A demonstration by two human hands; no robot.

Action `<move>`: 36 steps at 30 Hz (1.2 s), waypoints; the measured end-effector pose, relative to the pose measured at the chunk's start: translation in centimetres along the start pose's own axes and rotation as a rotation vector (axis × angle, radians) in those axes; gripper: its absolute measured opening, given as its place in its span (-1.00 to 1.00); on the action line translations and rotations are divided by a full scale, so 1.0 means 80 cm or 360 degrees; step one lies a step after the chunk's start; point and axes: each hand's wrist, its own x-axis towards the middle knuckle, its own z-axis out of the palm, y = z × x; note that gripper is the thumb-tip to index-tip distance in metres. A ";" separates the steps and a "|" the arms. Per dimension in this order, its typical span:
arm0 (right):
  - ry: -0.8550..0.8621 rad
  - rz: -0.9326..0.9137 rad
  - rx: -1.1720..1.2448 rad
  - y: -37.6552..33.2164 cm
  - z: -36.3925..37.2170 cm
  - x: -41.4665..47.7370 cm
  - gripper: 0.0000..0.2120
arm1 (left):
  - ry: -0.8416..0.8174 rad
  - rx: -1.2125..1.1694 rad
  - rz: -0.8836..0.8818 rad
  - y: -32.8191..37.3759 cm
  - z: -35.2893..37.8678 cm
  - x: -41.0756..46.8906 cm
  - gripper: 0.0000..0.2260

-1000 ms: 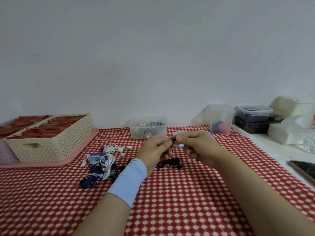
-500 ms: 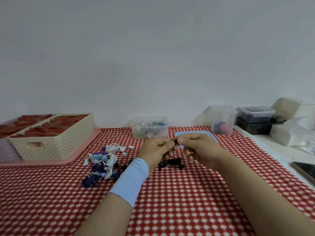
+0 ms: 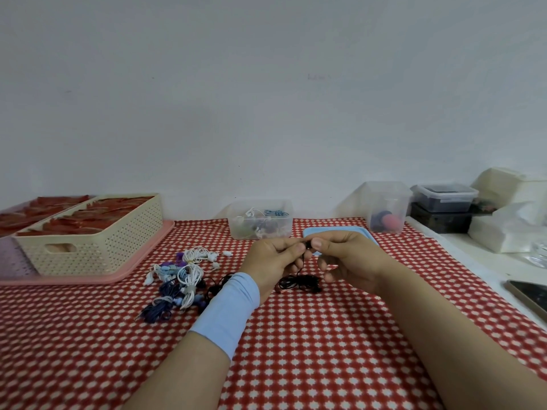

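Note:
My left hand point(image 3: 273, 261) and my right hand point(image 3: 352, 261) meet above the red checked tablecloth point(image 3: 296, 335). Both pinch the tip of a black earphone point(image 3: 307, 245) between thumb and forefinger. Its thin cord hangs down to a black coiled bundle point(image 3: 300, 282) lying on the cloth under my hands. A light blue band point(image 3: 226, 309) covers my left wrist.
A pile of coiled white, blue and black earphones point(image 3: 180, 276) lies left of my hands. Behind stand a clear box of earphones point(image 3: 260, 220), a blue lid point(image 3: 334, 232), a clear tub point(image 3: 387, 207), a cream basket point(image 3: 88, 235) on a pink tray, boxes and a phone point(image 3: 529, 294) at right.
My hands have stayed together pinching the earphone; the fingers have shifted only slightly. The view has drifted a little.

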 end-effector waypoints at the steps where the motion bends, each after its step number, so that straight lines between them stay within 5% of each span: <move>1: 0.0010 0.0005 -0.0006 0.000 0.001 0.000 -0.80 | 0.0004 0.0051 0.0015 0.000 0.000 0.000 -0.83; 17: 0.0265 -0.0264 -0.0147 -0.007 0.014 -0.005 -0.86 | 0.0084 -0.0046 -0.0043 -0.001 0.006 0.004 -0.84; 28: 0.0233 -0.0406 -0.0727 -0.014 0.011 -0.009 -0.83 | 0.0123 -0.0094 -0.0155 0.001 -0.004 0.004 -0.87; 36: 0.0284 -0.0295 -0.0467 -0.010 0.011 -0.008 -0.87 | 0.0134 0.0080 -0.0082 0.000 -0.005 0.003 -0.87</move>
